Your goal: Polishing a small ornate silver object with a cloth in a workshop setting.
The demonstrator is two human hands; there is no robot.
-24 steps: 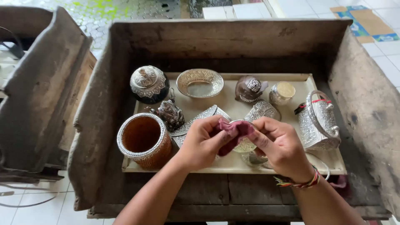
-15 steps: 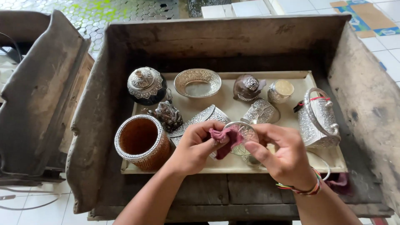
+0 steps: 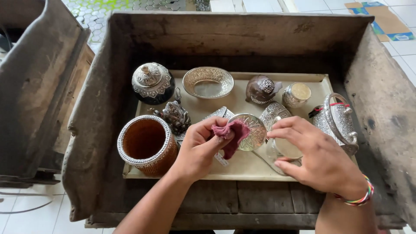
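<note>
Maroon polishing cloth is pinched in the left hand, closed and pressed on a round embossed silver lid above the cream tray. Right hand, fingers curled, grips a small silver cup. Polishing appears mid-way; other silver pieces wait. Free room is tight: a woven silver-rimmed pot stands left, a silver handled basket right, wooden crate walls around.
</note>
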